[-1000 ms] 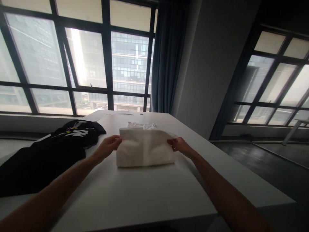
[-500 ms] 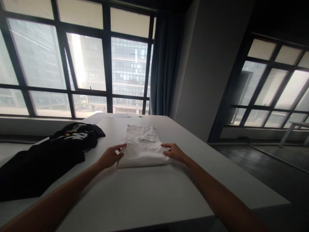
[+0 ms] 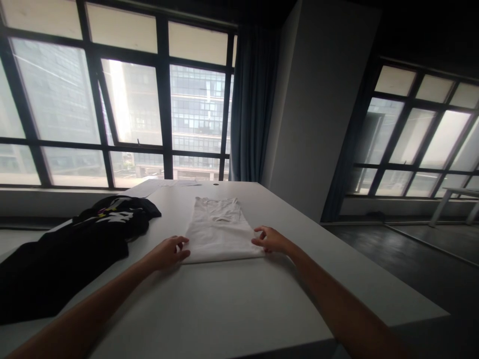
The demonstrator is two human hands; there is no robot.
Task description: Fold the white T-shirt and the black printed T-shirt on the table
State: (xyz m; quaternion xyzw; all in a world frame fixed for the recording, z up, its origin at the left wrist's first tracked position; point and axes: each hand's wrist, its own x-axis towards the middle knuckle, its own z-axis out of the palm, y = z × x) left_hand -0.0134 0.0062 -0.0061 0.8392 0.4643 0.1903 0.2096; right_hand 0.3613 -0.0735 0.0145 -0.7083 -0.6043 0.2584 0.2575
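Note:
A white T-shirt (image 3: 220,237) lies folded into a flat rectangle on the white table, its neckline towards the window and a straight folded edge towards me. Beside its left edge is my left hand (image 3: 169,253), thumb and fingers apart, fingertips at the cloth near the close corner. My right hand (image 3: 275,241) rests at the opposite edge with its fingers curved and apart, the tips at the fabric. Neither hand visibly grips the cloth.
A black garment (image 3: 93,239) with a white and coloured print lies bunched on the left of the white table (image 3: 209,309). Thin papers (image 3: 175,183) lie at the table's far end. Beyond stand windows, a blue curtain (image 3: 251,109) and a pillar (image 3: 310,124).
The raised layer of the T-shirt has come down and lies flatter and smoother. Both hands have moved slightly lower in view, and their fingers have loosened from the cloth.

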